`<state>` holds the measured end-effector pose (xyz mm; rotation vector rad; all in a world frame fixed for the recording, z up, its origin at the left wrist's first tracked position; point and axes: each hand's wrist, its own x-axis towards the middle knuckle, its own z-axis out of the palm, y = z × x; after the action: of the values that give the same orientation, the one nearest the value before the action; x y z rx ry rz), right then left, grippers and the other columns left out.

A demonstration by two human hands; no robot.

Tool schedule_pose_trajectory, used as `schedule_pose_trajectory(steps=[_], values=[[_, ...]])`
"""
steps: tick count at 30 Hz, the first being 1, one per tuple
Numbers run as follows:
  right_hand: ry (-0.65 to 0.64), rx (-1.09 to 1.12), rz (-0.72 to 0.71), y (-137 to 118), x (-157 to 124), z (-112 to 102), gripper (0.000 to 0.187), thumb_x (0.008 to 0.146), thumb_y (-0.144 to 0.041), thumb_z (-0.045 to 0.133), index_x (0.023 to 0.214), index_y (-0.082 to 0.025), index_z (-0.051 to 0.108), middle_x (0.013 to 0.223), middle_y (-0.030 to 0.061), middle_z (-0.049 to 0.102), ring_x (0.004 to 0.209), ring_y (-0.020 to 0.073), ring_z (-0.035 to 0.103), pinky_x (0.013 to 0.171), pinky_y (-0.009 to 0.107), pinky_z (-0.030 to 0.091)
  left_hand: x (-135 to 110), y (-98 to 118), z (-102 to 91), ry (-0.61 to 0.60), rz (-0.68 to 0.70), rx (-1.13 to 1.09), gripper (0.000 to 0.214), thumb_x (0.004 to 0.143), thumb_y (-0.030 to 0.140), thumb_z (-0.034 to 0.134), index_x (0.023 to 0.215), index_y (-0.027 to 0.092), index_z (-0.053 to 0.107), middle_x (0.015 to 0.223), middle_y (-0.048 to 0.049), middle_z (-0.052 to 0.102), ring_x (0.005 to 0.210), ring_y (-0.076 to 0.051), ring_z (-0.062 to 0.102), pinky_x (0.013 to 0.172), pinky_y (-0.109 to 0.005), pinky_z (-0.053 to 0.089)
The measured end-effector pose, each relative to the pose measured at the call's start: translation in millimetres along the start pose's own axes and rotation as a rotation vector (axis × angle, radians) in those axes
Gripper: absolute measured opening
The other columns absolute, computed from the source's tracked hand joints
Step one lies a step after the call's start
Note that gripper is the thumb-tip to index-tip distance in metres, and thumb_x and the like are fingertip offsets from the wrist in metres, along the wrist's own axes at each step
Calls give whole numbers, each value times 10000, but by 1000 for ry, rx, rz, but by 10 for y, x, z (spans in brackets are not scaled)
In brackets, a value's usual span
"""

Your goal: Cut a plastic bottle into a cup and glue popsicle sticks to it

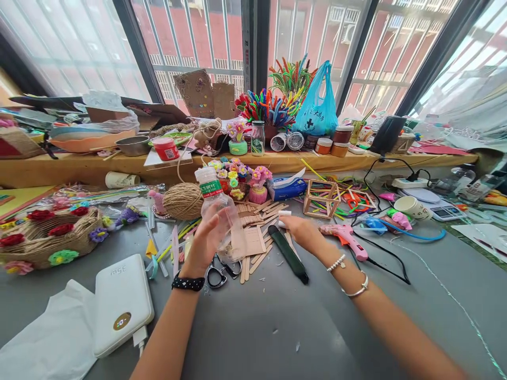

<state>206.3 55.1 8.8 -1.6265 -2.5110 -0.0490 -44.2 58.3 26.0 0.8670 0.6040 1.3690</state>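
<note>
My left hand (pixel 206 240) is wrapped round a clear plastic bottle (pixel 220 208) with a green label and a white cap, held upright above the grey table. My right hand (pixel 303 230) is closed on a small white stick-like piece (pixel 284 214) whose tip pokes out past the fingers. Under and between my hands lie several wooden craft sticks (pixel 253 240), black-handled scissors (pixel 217 274) and a dark green utility knife (pixel 288 254). A pink glue gun (pixel 348 238) lies just right of my right hand.
A twine ball (pixel 183 200), a twine basket with fabric flowers (pixel 47 237), a white power bank (pixel 121 303), a stick-built cube frame (pixel 321 198), small flower pots (pixel 258 186), a tissue box (pixel 285 187) and a paper cup (pixel 412 207) crowd the table. The wooden ledge (pixel 79 166) holds pipe cleaners, jars and a blue bag (pixel 317 108).
</note>
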Motion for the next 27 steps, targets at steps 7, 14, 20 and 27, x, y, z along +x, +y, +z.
schedule_pose_trajectory(steps=[7,14,20,27], values=[[-223,-6,7,87,138,7,245,822,-154,412,960,-162,614,883,125,677,827,228,633,696,283,447,16,-89,-66,14,-38,27,443,668,351,634,1091,266,534,1091,-27,575,1044,-209,515,899,-329,389],[-261,101,63,327,315,-72,322,857,-166,333,1014,-162,615,1036,84,643,918,167,595,763,220,409,-22,-90,-26,17,-57,27,447,662,380,635,1080,250,546,1057,-34,596,1040,-216,522,903,-340,391],[-217,165,114,415,359,-67,418,809,-77,292,1136,-153,541,1071,56,626,867,132,598,722,193,415,-4,-142,-40,24,-53,30,535,634,483,636,1084,206,547,1053,-66,609,1029,-244,538,910,-367,393],[-276,161,50,372,362,-120,335,827,-311,388,860,-151,680,888,84,684,785,187,615,651,223,413,-34,-27,-37,108,-38,5,756,570,728,478,1059,160,570,988,-92,644,1042,-271,532,853,-354,451]])
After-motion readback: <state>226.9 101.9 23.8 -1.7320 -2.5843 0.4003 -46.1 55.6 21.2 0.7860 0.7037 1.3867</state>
